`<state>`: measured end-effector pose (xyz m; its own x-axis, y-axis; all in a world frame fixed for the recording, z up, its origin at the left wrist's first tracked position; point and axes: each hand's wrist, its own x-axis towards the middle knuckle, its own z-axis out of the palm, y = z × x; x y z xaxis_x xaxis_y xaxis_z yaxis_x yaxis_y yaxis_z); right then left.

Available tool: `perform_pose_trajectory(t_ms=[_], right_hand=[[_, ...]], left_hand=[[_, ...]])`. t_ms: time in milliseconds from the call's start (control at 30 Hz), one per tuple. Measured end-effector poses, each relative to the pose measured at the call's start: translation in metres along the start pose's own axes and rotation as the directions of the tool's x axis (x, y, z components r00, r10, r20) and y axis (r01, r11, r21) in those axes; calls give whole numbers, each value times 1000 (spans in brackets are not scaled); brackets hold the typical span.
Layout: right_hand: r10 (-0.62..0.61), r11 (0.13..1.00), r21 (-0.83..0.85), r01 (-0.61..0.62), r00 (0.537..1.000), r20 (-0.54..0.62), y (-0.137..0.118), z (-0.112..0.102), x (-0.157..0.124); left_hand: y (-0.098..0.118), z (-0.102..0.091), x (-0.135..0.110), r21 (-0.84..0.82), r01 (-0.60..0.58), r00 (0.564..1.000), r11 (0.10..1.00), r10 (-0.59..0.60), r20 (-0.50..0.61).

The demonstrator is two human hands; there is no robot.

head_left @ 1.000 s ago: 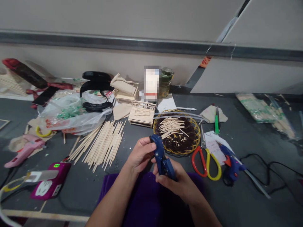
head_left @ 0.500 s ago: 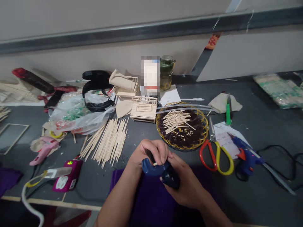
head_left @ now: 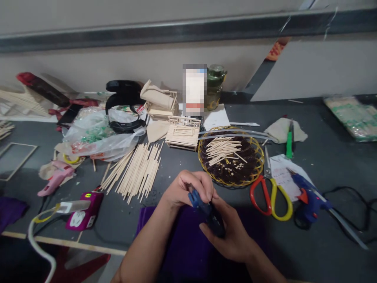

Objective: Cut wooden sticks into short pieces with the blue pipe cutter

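Observation:
A dark blue two-handled hand tool (head_left: pixel 212 221) is in my right hand (head_left: pixel 232 232), which wraps round its dark body above the purple cloth (head_left: pixel 182 243). My left hand (head_left: pixel 193 186) is closed at the tool's upper end, fingertips pinched together and meeting those of my right hand. Whatever the left fingertips hold is hidden. Just beyond my hands, thin wooden sticks (head_left: pixel 141 171) lie in a bundle to the left. On the right, a woven basket (head_left: pixel 260 167) holds short cut sticks (head_left: pixel 222 149) and tiny offcuts.
Red-and-yellow scissors (head_left: pixel 266 192), a blue glue gun (head_left: pixel 309 200) and its cord lie to the right. To the left are a pink glue gun (head_left: pixel 57 179) and a magenta power block (head_left: pixel 84 212). Small stick-built furniture (head_left: pixel 182 137) stands behind, near a green jar (head_left: pixel 216 88).
The tool's blue handles have come together, and it has turned more upright in my right hand. A pale stick end seen under my left fingers is now hidden. The view has shifted slightly.

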<state>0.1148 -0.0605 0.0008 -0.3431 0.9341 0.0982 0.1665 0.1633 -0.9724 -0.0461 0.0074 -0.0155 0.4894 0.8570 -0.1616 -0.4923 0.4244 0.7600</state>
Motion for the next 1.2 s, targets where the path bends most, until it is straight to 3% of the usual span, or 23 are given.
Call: perform_pose_trajectory(t_ms=[167,300,600,767,1200], right_hand=[[147,984,90,-151,988,45,3,0,1],[188,973,129,-194,980,59,1,1,6],[270,962,37,-270,963,21,7,-2,13],[215,975,-55,-216,976,-22,7,0,14],[137,984,-109,-142,989,-53,18,6,17]], left_hand=[[8,7,3,18,-74,997,997,73,39],[11,11,5,-24,-44,999,999,44,6],[8,13,14,-15,-9,995,1000,8,-98],[6,12,15,-13,9,997,1000,-10,-75],[3,9,14,-17,54,999,998,-54,-4]])
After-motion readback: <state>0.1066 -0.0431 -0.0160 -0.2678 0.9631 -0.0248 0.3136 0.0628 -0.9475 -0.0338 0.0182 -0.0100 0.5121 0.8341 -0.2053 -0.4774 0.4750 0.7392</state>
